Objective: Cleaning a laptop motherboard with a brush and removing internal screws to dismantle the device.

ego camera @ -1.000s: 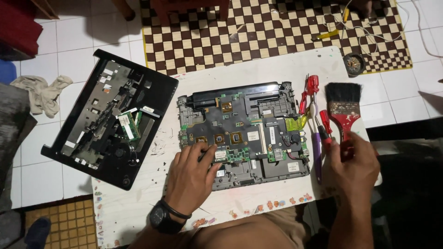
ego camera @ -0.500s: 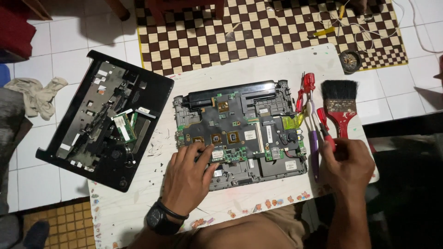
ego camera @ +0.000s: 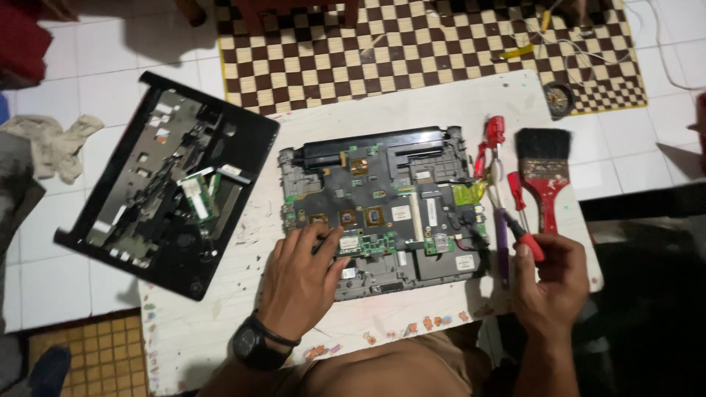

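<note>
Left hand [ego camera: 305, 276] rests flat, fingers open, on the stripped laptop board [ego camera: 382, 209] at frame centre. Right hand [ego camera: 550, 283], lower right, has now closed its grip on the red-handled screwdriver [ego camera: 526, 234] beside the paintbrush [ego camera: 546, 173] — tool picked.

White worktop [ego camera: 412, 99] set on a tiled floor [ego camera: 73, 88], opened laptop base [ego camera: 382, 206] laid at its middle, black cover panel [ego camera: 165, 184] overhanging its left edge, paintbrush [ego camera: 546, 169], pliers [ego camera: 491, 143] and screwdrivers [ego camera: 503, 235] placed along its right side.

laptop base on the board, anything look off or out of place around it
The laptop base lies square. The black cover sits askew, hanging off the white board onto the tiled floor, with a loose green module lying inside it.
</note>
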